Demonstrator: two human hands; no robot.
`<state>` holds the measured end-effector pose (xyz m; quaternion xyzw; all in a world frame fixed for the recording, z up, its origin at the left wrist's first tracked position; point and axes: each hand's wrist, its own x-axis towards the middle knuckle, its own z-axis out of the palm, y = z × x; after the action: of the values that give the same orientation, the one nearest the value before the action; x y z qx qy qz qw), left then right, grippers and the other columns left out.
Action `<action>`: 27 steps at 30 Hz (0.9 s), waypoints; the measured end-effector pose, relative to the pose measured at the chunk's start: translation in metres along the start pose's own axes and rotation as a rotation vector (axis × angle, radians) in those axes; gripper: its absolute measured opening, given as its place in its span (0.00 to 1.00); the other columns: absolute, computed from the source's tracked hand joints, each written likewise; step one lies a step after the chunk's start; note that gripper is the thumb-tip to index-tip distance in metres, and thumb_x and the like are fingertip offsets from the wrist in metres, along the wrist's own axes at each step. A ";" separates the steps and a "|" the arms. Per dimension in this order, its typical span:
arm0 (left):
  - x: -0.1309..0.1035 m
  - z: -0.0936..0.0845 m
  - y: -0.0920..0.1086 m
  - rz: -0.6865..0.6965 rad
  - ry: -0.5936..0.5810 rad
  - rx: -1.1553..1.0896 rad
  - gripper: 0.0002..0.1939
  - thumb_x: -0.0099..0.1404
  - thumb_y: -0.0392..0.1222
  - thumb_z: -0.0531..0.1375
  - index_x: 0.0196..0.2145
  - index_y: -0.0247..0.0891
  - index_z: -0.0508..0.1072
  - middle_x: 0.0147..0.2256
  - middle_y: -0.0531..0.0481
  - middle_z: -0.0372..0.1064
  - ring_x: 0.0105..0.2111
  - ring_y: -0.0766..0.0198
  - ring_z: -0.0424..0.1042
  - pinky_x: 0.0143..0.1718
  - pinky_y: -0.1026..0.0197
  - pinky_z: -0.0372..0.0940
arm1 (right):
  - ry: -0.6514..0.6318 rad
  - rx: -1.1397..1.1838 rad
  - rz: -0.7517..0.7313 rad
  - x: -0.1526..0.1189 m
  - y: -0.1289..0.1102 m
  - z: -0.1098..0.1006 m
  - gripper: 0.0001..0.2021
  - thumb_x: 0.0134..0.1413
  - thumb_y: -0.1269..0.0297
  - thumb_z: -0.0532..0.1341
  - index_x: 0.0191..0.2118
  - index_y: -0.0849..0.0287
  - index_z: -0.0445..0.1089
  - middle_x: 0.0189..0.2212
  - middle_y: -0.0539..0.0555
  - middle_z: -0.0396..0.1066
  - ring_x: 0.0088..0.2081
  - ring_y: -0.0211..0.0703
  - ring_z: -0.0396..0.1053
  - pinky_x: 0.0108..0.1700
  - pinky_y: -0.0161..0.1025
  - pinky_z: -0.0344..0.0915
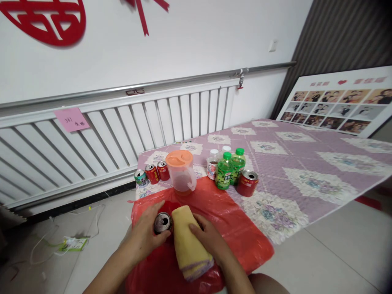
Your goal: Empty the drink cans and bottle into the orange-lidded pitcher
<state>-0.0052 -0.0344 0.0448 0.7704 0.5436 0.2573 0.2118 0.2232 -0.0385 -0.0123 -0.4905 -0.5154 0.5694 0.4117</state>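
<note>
My left hand (147, 228) is wrapped round an opened dark can (163, 223), whose top faces up. Beside it, my right hand (208, 237) grips a folded yellow cloth (190, 241) from its right side. Both are over a red plastic sheet (241, 228) at the near edge of the table. Just beyond stands a clear pitcher (182, 179) with an orange lid, a little amber liquid at its bottom. The underside of the can and the fingers under the cloth are hidden.
Three small cans (152, 174) stand left of the pitcher. Right of it are green bottles (224, 173), white-capped bottles (212, 165) and a wide red can (247, 183). A white radiator (183, 114) runs behind the flowered tablecloth (272, 163).
</note>
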 end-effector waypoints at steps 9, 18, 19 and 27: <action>0.000 0.002 -0.006 0.058 -0.028 -0.006 0.35 0.54 0.32 0.59 0.60 0.45 0.59 0.58 0.44 0.63 0.57 0.49 0.64 0.59 0.43 0.60 | -0.112 0.334 -0.028 -0.003 0.000 -0.001 0.24 0.51 0.53 0.63 0.53 0.56 0.66 0.51 0.58 0.72 0.48 0.53 0.72 0.46 0.47 0.68; -0.002 -0.002 0.000 0.045 -0.134 -0.106 0.37 0.54 0.29 0.54 0.62 0.45 0.57 0.62 0.48 0.59 0.61 0.52 0.59 0.63 0.44 0.55 | 0.014 0.036 -0.011 0.002 0.001 0.000 0.23 0.50 0.58 0.61 0.53 0.61 0.68 0.52 0.61 0.72 0.50 0.55 0.70 0.51 0.49 0.66; -0.002 -0.001 0.000 0.036 -0.120 -0.094 0.37 0.54 0.30 0.55 0.62 0.44 0.57 0.62 0.47 0.58 0.62 0.51 0.58 0.63 0.44 0.55 | 0.024 0.005 -0.012 0.002 0.002 0.000 0.23 0.51 0.58 0.61 0.53 0.62 0.68 0.52 0.61 0.72 0.50 0.54 0.70 0.51 0.49 0.65; 0.000 0.006 -0.004 0.009 0.015 0.011 0.35 0.54 0.36 0.62 0.60 0.43 0.60 0.58 0.42 0.63 0.58 0.46 0.62 0.60 0.40 0.58 | -0.042 0.160 -0.028 0.000 0.003 -0.001 0.25 0.51 0.55 0.62 0.54 0.58 0.66 0.52 0.59 0.72 0.48 0.53 0.72 0.47 0.47 0.68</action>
<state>-0.0046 -0.0336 0.0372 0.7720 0.5432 0.2607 0.2023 0.2245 -0.0388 -0.0156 -0.4369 -0.4836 0.6131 0.4464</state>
